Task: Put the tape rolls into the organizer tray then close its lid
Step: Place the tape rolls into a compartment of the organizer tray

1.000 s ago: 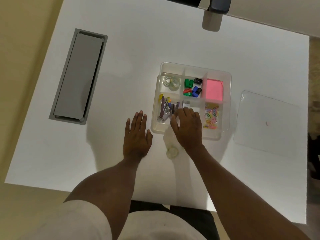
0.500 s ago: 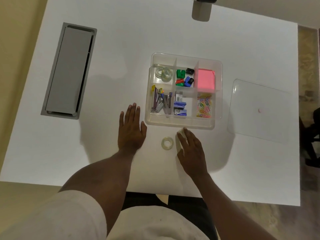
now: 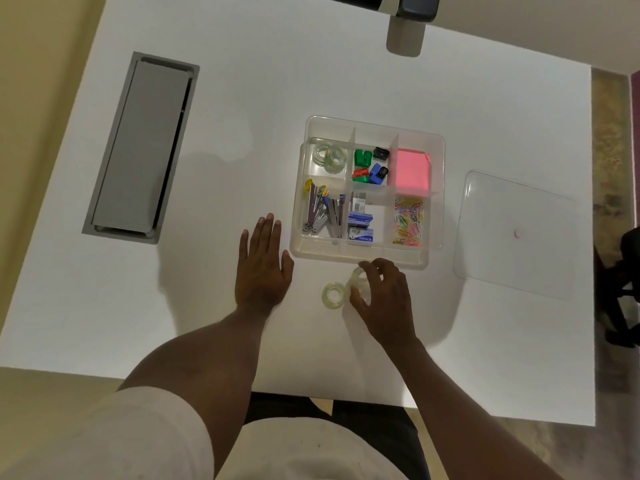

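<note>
A clear organizer tray [image 3: 437, 188] stands open on the white table. Two clear tape rolls [image 3: 329, 156] lie in its far left compartment. Another tape roll [image 3: 333, 296] lies flat on the table in front of the tray. Just right of it, my right hand [image 3: 384, 299] curls its fingers around a second loose tape roll [image 3: 359, 277], lifted slightly and tilted. My left hand [image 3: 263, 265] rests flat on the table, fingers apart, left of the tray's near corner. The clear lid [image 3: 516, 233] lies on the table right of the tray.
The tray's other compartments hold sharpeners [image 3: 370, 164], a pink note pad [image 3: 410, 169], staple removers [image 3: 323, 211], staple boxes [image 3: 360, 225] and coloured paper clips [image 3: 408, 220]. A grey cable hatch [image 3: 142, 147] is set into the table at left. A chair [image 3: 412, 15] stands at the far edge.
My right hand drew back from over the tray to the table in front of it and closed on a loose tape roll. My left hand stayed flat.
</note>
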A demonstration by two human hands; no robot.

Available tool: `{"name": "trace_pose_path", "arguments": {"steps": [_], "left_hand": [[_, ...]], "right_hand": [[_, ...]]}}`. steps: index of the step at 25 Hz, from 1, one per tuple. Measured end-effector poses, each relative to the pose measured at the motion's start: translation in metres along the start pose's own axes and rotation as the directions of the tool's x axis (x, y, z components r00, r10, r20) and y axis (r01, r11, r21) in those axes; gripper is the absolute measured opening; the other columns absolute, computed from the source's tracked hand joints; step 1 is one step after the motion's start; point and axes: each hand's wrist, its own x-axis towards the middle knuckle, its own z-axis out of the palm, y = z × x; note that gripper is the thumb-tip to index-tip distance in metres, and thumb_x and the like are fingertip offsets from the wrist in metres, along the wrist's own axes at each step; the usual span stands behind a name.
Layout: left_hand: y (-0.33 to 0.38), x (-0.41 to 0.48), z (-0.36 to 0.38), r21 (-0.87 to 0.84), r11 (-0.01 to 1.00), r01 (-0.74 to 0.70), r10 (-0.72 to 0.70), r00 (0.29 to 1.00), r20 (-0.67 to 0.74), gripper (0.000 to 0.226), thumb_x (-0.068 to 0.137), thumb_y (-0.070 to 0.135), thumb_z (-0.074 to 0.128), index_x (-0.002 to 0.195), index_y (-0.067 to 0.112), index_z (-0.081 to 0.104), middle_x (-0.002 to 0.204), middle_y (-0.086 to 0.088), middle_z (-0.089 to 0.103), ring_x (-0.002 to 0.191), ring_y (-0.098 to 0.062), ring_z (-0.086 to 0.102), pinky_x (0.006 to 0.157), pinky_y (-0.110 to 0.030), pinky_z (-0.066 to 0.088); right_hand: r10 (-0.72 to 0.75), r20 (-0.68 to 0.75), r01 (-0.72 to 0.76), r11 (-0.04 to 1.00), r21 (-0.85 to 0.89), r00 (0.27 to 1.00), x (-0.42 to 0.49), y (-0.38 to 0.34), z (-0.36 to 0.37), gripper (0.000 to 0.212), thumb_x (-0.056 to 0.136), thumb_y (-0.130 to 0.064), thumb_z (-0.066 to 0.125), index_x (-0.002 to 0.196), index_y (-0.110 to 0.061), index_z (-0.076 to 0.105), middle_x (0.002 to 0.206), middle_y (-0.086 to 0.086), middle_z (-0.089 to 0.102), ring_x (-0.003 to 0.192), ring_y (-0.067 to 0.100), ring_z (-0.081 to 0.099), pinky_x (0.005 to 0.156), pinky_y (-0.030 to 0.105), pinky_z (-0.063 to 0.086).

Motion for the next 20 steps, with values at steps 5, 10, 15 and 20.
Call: {"name": "trace_pose_path", "arguments": {"steps": [5, 10, 15, 20], "left_hand": [[0.000, 0.001, 0.001, 0.004, 1.000, -0.007, 0.007, 1.000, 0.013, 0.064, 0.107, 0.035, 0.037, 0.166, 0.015, 0.021, 0.176, -0.005, 0.017, 0.165, -0.020, 0.009, 0.133, -0.050, 0.014], [0.000, 0.002, 0.000, -0.003, 1.000, 0.006, -0.006, 1.000, 0.022, 0.066, 0.106, 0.033, 0.040, 0.166, 0.015, 0.020, 0.176, -0.005, 0.016, 0.165, -0.019, 0.008, 0.133, -0.051, 0.015], [0.000, 0.003, 0.001, -0.007, 0.999, 0.036, -0.036, 0.997, 0.062, 0.065, 0.107, 0.037, 0.037, 0.167, 0.018, 0.018, 0.177, -0.003, 0.013, 0.165, -0.019, 0.005, 0.133, -0.051, 0.015], [0.002, 0.004, 0.000, 0.004, 0.999, 0.046, -0.046, 0.995, 0.091, 0.064, 0.108, 0.040, 0.029, 0.167, 0.019, 0.017, 0.177, -0.003, 0.013, 0.165, -0.020, 0.007, 0.132, -0.053, 0.018]], "right_hand": [[-0.149, -0.056, 0.155, 0.981, 0.116, 0.987, 0.054, -0.029, -0.017, 0.049, 0.087, -0.024, 0.077, 0.130, -0.011, 0.060, 0.132, 0.015, 0.054, 0.111, 0.024, 0.060, 0.090, 0.030, 0.058], [-0.045, -0.127, 0.081, 0.951, 0.297, 0.991, 0.138, -0.050, -0.042, 0.038, 0.092, -0.016, 0.070, 0.126, -0.012, 0.056, 0.132, 0.010, 0.052, 0.109, 0.015, 0.056, 0.085, 0.022, 0.055], [-0.035, -0.061, 0.052, 0.945, 0.322, 0.998, 0.205, -0.060, -0.045, 0.041, 0.088, -0.018, 0.070, 0.127, -0.017, 0.057, 0.125, 0.006, 0.059, 0.114, 0.024, 0.056, 0.094, 0.037, 0.049], [0.029, 0.061, -0.041, 0.979, 0.199, 0.998, 0.250, -0.067, -0.028, 0.040, 0.086, -0.026, 0.075, 0.119, -0.013, 0.058, 0.113, 0.012, 0.056, 0.105, 0.029, 0.056, 0.081, 0.035, 0.048]]}}
